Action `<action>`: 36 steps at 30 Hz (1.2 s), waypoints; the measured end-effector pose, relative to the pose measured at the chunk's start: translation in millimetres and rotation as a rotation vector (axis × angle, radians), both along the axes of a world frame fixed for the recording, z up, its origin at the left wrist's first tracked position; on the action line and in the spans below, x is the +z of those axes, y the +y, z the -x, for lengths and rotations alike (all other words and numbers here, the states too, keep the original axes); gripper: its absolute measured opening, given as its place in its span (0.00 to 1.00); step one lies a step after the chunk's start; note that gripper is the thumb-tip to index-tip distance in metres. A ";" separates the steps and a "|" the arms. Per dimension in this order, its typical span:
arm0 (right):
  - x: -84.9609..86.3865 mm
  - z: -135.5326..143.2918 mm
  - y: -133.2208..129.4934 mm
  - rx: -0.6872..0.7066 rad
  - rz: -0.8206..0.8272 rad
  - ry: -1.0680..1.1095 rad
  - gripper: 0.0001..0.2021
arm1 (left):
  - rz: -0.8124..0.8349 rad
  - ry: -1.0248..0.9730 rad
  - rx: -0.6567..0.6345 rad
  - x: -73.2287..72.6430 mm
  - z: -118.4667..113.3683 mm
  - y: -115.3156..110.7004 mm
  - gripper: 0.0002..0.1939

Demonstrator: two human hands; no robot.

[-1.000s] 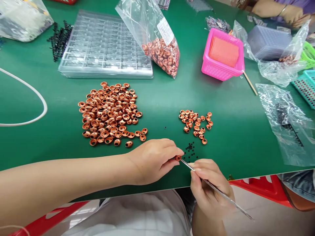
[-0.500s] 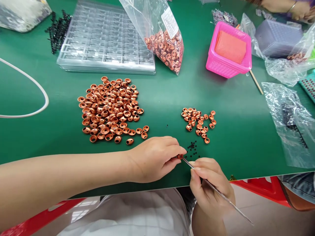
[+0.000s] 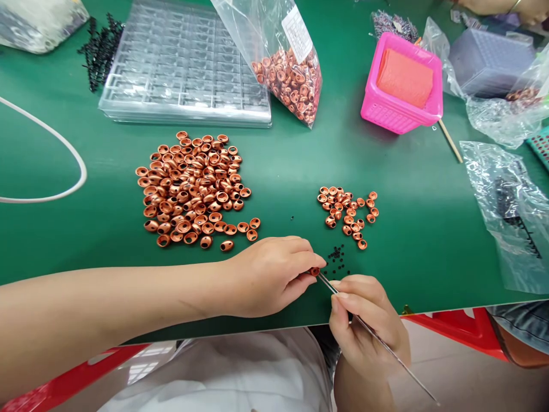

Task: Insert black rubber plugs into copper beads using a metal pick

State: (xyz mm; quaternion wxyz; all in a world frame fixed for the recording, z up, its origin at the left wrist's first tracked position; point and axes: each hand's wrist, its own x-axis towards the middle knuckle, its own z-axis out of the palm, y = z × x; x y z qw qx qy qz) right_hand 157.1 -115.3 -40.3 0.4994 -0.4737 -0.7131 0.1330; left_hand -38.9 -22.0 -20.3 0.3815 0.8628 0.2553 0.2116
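Near the table's front edge my left hand [image 3: 272, 277] pinches a small copper-coloured cup [image 3: 314, 271] between thumb and fingers. My right hand [image 3: 371, 320] is closed around a pair of thin metal tweezers [image 3: 397, 356], whose tips point at the cup's opening. Whether the tips hold anything is too small to tell. Just beyond the tweezers lie several tiny black pieces [image 3: 337, 253]. A small group of copper-coloured cups [image 3: 349, 212] sits farther back, and a large pile of such cups [image 3: 193, 189] spreads to the left.
Clear plastic trays [image 3: 184, 68] are stacked at the back, with a bag of copper-coloured cups [image 3: 287, 80] against them. A pink basket [image 3: 398, 117] holds an orange cloth. Black parts [image 3: 103, 51], a white cable [image 3: 75, 154] and a clear bag [image 3: 506, 212] lie around. Another person's hand [image 3: 514, 8] shows far right.
Both hands keep nearly the same pose. The tweezers' two tips look slightly more apart at the cup now. The whole view has shifted a little.
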 end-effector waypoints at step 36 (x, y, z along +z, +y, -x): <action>-0.4 3.2 -1.1 -0.047 0.047 0.108 0.18 | -0.109 -0.022 -0.048 -4.6 0.6 1.4 0.10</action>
